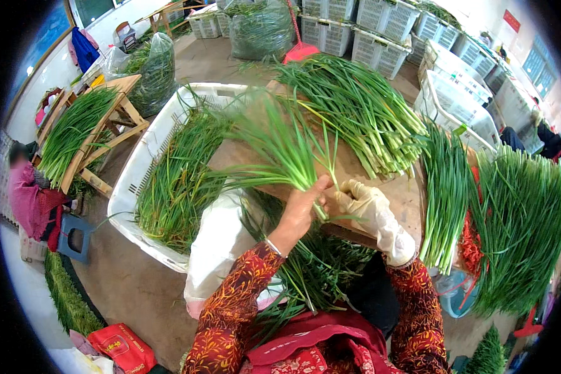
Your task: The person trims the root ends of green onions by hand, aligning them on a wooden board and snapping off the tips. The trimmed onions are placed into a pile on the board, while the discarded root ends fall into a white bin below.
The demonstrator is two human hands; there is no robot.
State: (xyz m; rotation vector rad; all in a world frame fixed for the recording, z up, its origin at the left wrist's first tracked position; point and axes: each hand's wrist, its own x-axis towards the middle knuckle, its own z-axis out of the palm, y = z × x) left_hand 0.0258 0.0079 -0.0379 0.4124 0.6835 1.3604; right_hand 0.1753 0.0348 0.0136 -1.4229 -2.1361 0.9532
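My left hand (302, 209), bare with a bracelet at the wrist, is closed around the pale stems of a small bunch of garlic chives (280, 156). Their leaf tips fan up and leftward, slightly blurred. Close beside it, my right hand (374, 215) wears a whitish glove. Its fingers pinch a thin chive stalk (330, 159) that stands apart from the bunch. Both hands are over the near edge of a wooden board (399, 196). A large heap of chives (355, 112) lies on the board's far side, stems toward the right.
Left of the board, a white crate (121, 187) holds loose chives. Bundled chives (445, 193) and a larger stack (523, 230) lie at right, with red ties (469, 243) between. Loose leaves cover my lap. A person (34, 193) sits far left near a blue stool (76, 237).
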